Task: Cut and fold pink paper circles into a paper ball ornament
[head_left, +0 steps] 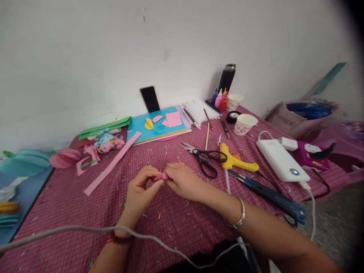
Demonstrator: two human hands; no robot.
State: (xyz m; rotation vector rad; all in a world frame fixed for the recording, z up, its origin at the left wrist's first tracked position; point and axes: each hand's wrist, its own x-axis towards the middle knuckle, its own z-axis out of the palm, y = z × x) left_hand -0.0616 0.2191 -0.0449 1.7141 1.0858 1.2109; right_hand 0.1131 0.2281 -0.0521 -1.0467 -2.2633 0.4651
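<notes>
Between my two hands, above the checked tablecloth (pixel 71 216), is a small pink paper piece (pixel 161 176). My left hand (pixel 142 185) pinches its left side between thumb and fingers. From the right, the closed fingers of my right hand (pixel 182 180) hold the same piece and cover part of it. A long pink paper strip (pixel 113 163) lies to the left of my hands. Beyond them on the right are black-handled scissors (pixel 206 155) with open blades, and a yellow glue gun (pixel 237 162) with a glue stick in it.
A blue folder (pixel 139 123) carries pink and yellow paper pieces. Paper scraps (pixel 105 140) and a pink paper pumpkin shape (pixel 65 157) lie left. Two paper cups (pixel 245 124), a white power bank (pixel 281 159) and a blue-black tool (pixel 267 193) are right. A white cable (pixel 85 228) crosses in front.
</notes>
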